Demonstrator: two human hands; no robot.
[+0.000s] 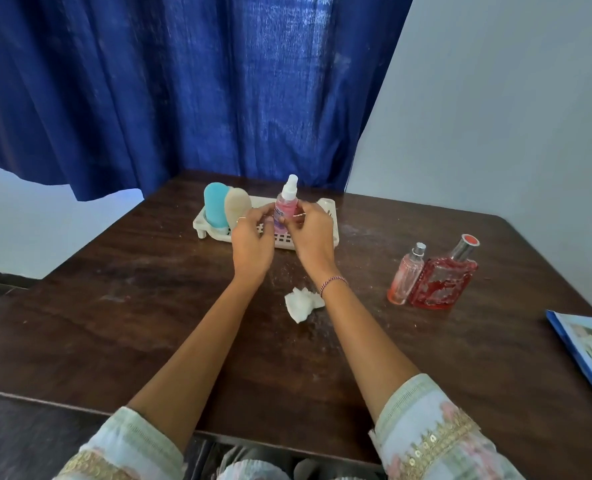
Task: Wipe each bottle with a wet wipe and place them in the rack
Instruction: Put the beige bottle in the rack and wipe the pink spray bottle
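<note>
a crumpled wet wipe (301, 303) lies on the bench (149, 306) between the forearms. off to the right a slim pink bottle (405, 275) stands against a square red bottle (441, 282). farther on, the left grip (253, 237) and right grip (313, 233) both clasp an upright pink spray bottle (287, 206) over the white rack (325, 209), which holds a blue bottle (216, 206) and a beige bottle (237, 207).

The wipe (301, 303) lies on the table (114, 306) before the rack (327, 206).
</note>
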